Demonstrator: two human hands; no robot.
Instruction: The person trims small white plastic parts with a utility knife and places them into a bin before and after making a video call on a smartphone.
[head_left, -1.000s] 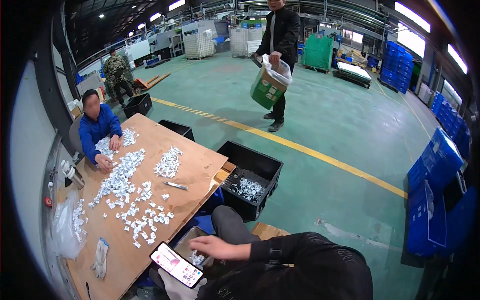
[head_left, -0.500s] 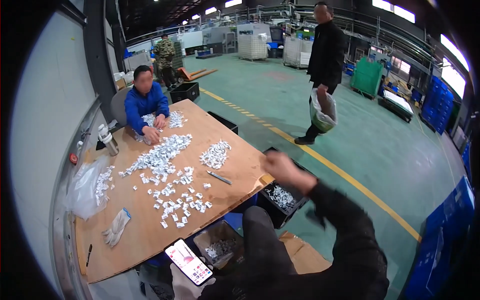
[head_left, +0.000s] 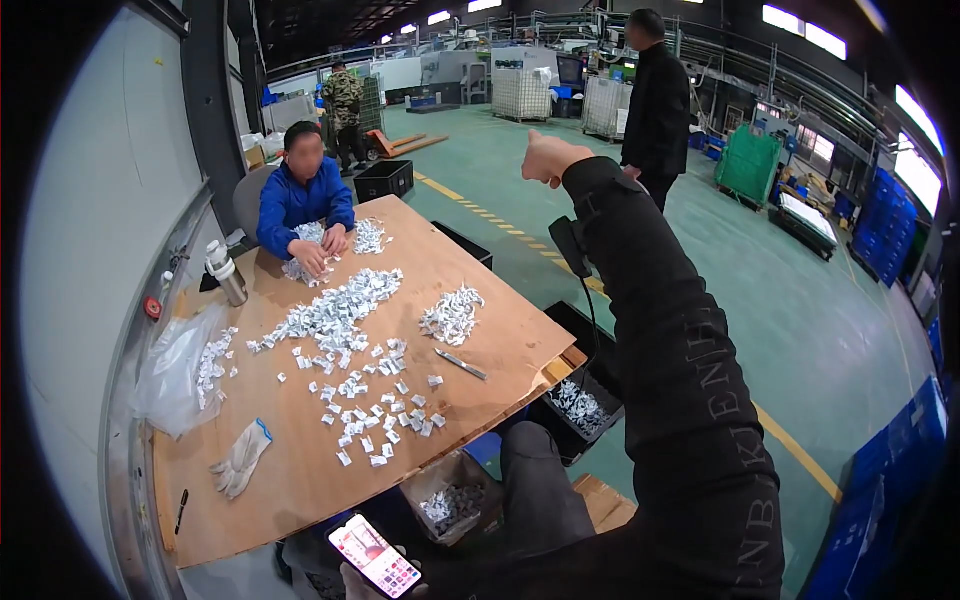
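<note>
While the L hand [head_left: 352, 581] grips the phone [head_left: 374, 556], hold tight b/c the R hand [head_left: 553, 160], fingers curled in, is up high.

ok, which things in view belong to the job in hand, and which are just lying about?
Seem in use:
phone, held in the left hand
white pieces, some being handled by the co-worker
black crate, with similar pieces inside

Seem just lying about:
glove
black pen
silver tool
flask, upright
plastic bag
</note>
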